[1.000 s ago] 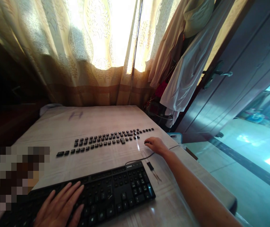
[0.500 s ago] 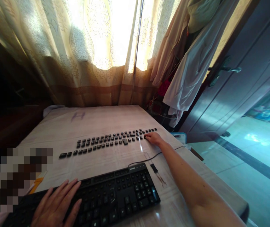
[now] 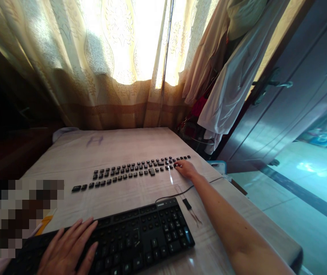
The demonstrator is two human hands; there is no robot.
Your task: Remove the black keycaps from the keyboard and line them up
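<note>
A black keyboard (image 3: 149, 229) lies at the near side of the cloth-covered table, with some keycaps off its upper left part. My left hand (image 3: 71, 246) rests on its left part, fingers spread. Beyond the keyboard, loose black keycaps (image 3: 129, 168) lie in long rows across the cloth. At the right end of the nearest row, my right hand (image 3: 184, 168) has its fingertips pinched at a small dark keycap (image 3: 175, 165). A wire keycap puller (image 3: 187, 204) with a black grip lies right of the keyboard, by its cable.
The pale tablecloth (image 3: 140, 143) runs back to a patterned curtain (image 3: 120, 49). Clothes (image 3: 223, 91) hang at the right near a door (image 3: 277, 91). A blue-edged tray (image 3: 217, 166) is beyond the table's right edge. A blurred patch covers the lower left.
My right hand has stayed at the end of the row, its fingers shifted only slightly. My left hand remains on the keyboard.
</note>
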